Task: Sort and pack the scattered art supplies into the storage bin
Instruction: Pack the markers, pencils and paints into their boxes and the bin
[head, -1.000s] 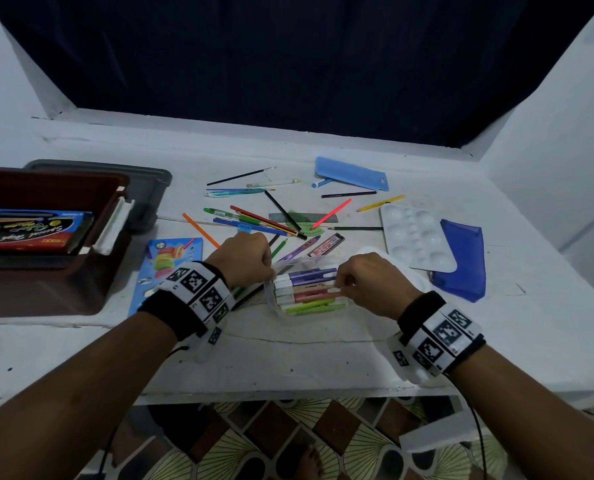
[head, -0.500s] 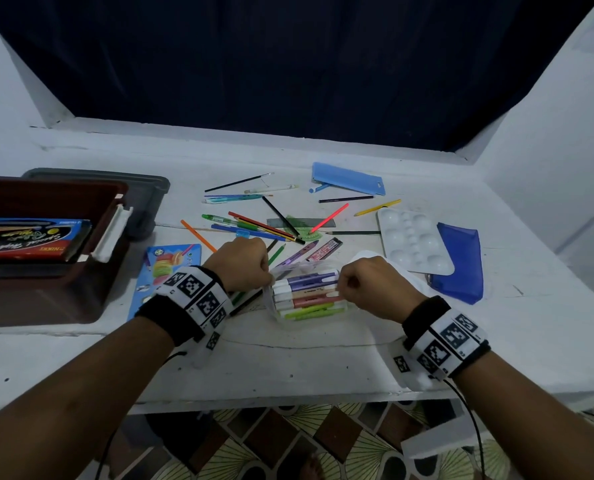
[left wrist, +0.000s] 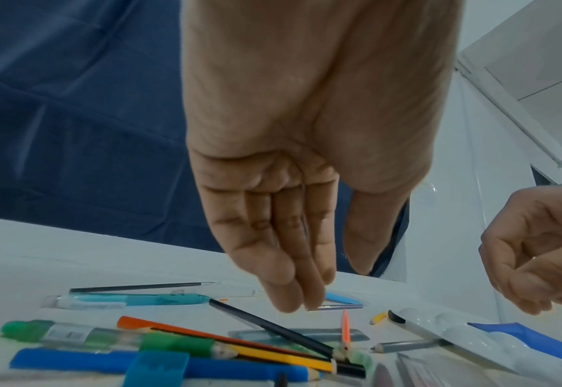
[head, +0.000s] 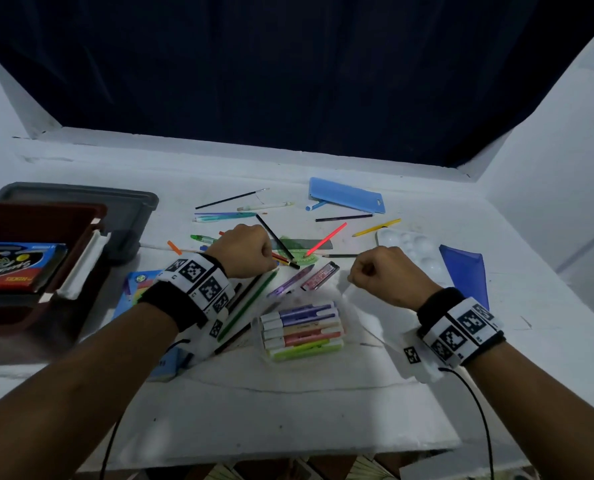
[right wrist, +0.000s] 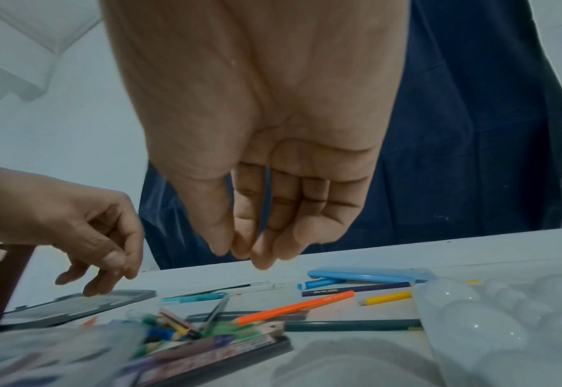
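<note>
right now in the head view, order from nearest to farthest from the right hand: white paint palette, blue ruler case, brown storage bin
From the right hand:
1. white paint palette, just behind it, to its right
2. blue ruler case, farther back on the table
3. brown storage bin, far left

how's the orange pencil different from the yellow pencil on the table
The orange pencil is longer; the yellow pencil is shorter. The orange pencil lies steeply slanted, its tip over the green protractor; the yellow pencil lies flatter, on the bare table by the white palette. Both lie loose, neither touched by a hand.
</note>
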